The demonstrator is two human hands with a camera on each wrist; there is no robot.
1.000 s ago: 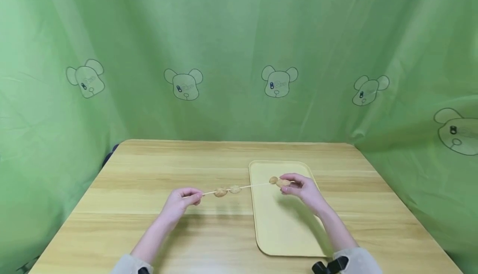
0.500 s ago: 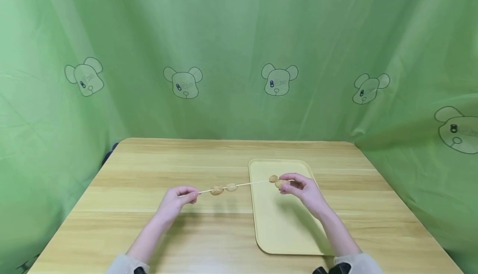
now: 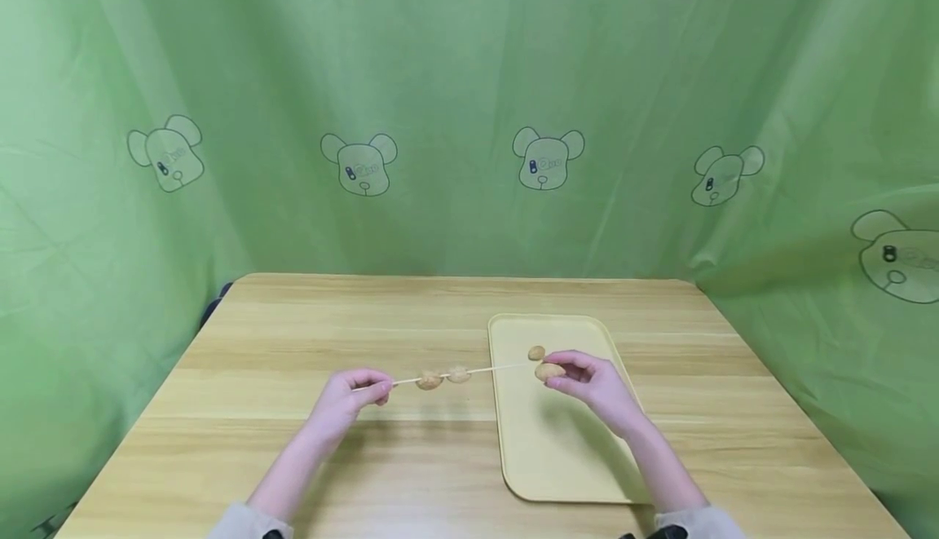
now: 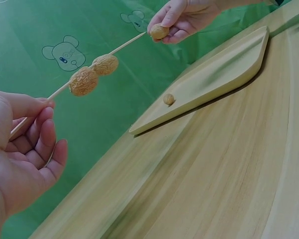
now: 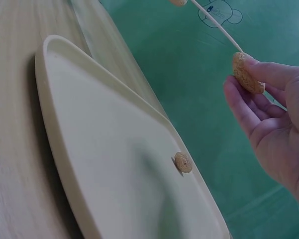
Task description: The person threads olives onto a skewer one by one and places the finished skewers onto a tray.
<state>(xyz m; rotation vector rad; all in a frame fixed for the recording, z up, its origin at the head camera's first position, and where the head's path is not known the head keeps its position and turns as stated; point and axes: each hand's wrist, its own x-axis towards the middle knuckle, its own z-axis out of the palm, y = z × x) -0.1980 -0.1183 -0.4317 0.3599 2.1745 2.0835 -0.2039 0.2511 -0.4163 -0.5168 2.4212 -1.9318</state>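
My left hand [image 3: 350, 400] pinches one end of a thin wooden skewer [image 4: 125, 45]. Two wrinkled brown balls, a browner one [image 4: 83, 81] and a paler one [image 4: 105, 64], are threaded on it. Above the tray, my right hand [image 3: 592, 382] holds another wrinkled brown ball [image 5: 245, 73] between thumb and fingers. The skewer's free end meets this ball's near edge in both wrist views; whether it has gone in cannot be told. One more ball [image 5: 183, 162] lies on the cream tray [image 3: 528, 457], near the far end.
The tray lies on the wood-grain table [image 3: 411, 474], right of centre. A green curtain [image 3: 440, 74] printed with bear outlines hangs behind the table and along both sides.
My right hand has brought its ball slightly down and left, apart in view from the ball on the tray. The skewer slopes less than before. Both hands keep their grips.
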